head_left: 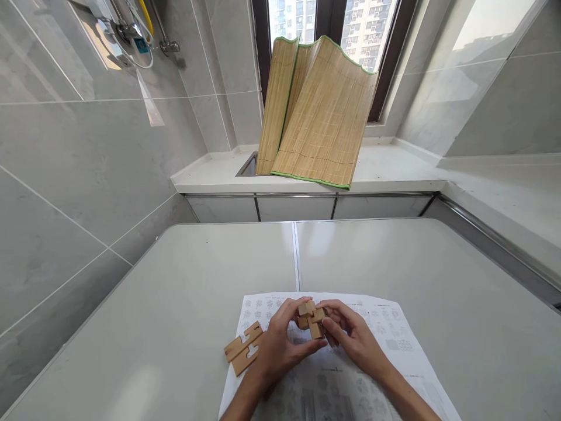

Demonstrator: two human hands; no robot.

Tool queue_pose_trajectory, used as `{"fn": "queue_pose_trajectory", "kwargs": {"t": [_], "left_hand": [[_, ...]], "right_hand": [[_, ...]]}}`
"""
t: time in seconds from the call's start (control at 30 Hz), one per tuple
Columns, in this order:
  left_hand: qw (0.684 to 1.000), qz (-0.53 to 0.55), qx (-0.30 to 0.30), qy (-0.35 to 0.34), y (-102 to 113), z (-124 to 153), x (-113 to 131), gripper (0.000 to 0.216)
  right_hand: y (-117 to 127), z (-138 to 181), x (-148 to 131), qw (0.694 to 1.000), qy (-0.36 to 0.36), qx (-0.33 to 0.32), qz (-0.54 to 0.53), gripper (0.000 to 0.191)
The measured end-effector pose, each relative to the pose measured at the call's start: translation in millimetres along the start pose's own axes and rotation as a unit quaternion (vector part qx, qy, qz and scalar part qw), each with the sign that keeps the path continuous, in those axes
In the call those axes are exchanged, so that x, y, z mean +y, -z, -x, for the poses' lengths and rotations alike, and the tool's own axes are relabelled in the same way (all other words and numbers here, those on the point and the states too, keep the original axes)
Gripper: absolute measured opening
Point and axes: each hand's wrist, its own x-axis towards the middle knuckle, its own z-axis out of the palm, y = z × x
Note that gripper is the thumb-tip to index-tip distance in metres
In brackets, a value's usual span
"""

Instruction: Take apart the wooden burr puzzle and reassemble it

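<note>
Between my two hands is a wooden burr puzzle, made of small interlocking blocks, held just above a printed sheet. My left hand grips it from the left, thumb underneath and fingers at the top. From the right, my right hand pinches its side with thumb and fingers. Beside my left wrist lie flat notched wooden pieces, partly on the paper and partly covered by that hand. The printed instruction sheet shows rows of small diagrams, too small to read.
A white table with a centre seam spreads under the sheet. Behind it, a folded bamboo mat leans on a white counter before a window. A shower fixture hangs on the tiled wall at upper left.
</note>
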Motion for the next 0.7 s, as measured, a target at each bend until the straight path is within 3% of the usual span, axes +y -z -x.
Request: {"fn": "queue_pose_trajectory", "kwargs": {"t": [0.3, 0.47, 0.7], "left_hand": [[0.994, 0.099, -0.009, 0.044, -1, 1, -8, 0.066], [0.985, 0.164, -0.019, 0.053, 2, 0, -5, 0.068], [0.983, 0.174, -0.039, 0.042, 2, 1, -13, 0.072]], "right_hand": [[4, -5, 6, 0.999, -0.019, 0.034, -0.036, 0.043], [-4, -7, 2, 0.998, -0.043, -0.031, -0.023, 0.041], [-5, -2, -2, 0.996, -0.023, -0.078, -0.027, 0.036]]}}
